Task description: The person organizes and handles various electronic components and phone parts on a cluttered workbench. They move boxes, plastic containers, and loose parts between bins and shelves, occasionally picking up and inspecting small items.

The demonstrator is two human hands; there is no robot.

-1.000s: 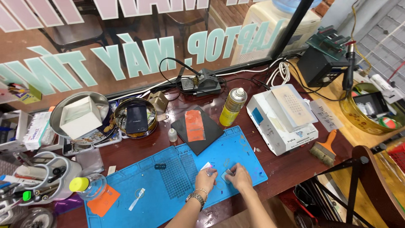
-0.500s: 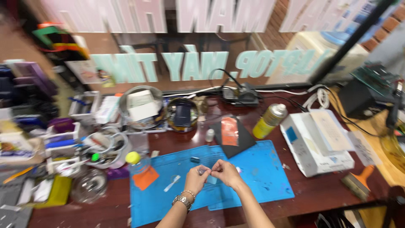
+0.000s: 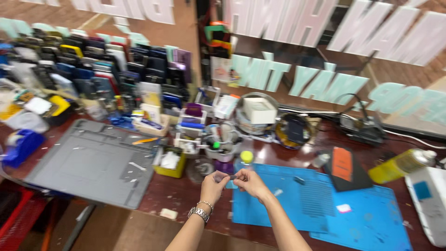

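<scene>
Swung left since the earlier frame, grey mat (image 3: 93,162) now visible. Both hands, left (image 3: 213,186) and right (image 3: 248,180), pinching small dark part (image 3: 226,177) above blue mat (image 3: 320,204). Work apparently unfinished.

Two bare forearms rise into the head view from about 6 o'clock, both uncovered to the picture's lower edge, with no sleeve or cuff showing on either. The left hand (image 3: 213,185) wears no glove, and no ring can be made out on it in the soft blur. Round its wrist, at roughly 7 o'clock from the hand, sits a silver metal link-bracelet wristwatch (image 3: 199,213), and just above that a thin silver chain bracelet (image 3: 206,203). The right hand (image 3: 251,181), at 3 o'clock from the left, is likewise ungloved, and its wrist and forearm carry nothing.
</scene>
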